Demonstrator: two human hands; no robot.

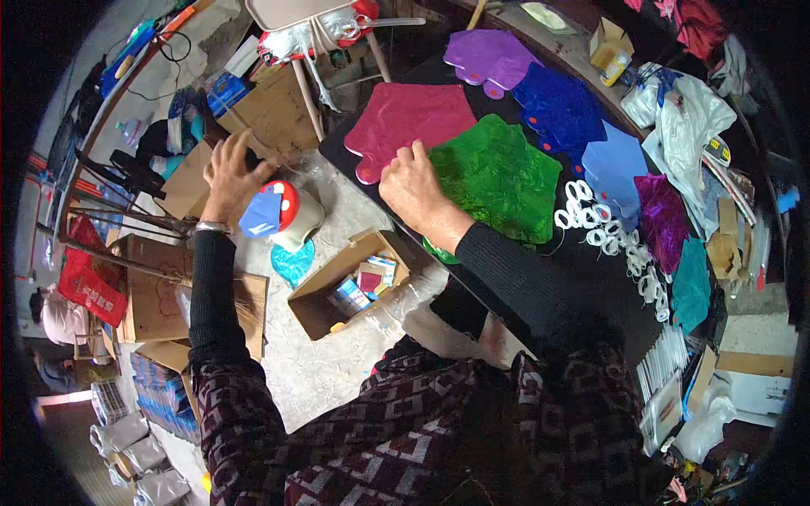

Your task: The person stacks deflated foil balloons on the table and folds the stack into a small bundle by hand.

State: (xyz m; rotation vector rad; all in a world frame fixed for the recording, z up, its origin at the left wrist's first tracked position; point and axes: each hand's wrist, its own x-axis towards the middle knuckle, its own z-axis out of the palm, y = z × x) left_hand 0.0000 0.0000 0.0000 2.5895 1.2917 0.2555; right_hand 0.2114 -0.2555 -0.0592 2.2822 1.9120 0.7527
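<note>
My left hand (229,175) is raised over the left side, its curled fingers apart from the thumb and no held object plain to see. Just below it, a blue piece (261,214) overlaps a red-topped stool with white spots (288,201). My right hand (413,187) is closed above the black table (574,278), between a shiny pink-red piece (413,118) and a shiny green piece (499,177). What its fingers pinch, if anything, is hidden. Purple (491,57), dark blue (557,105) and light blue (614,173) scallop-edged pieces lie farther along.
White looped bundles (601,223) lie on the table beside magenta (661,219) and teal (691,287) pieces. On the floor, an open cardboard box (316,305) holds small packets, near a turquoise piece (293,261). A folding chair (304,93) stands at the back.
</note>
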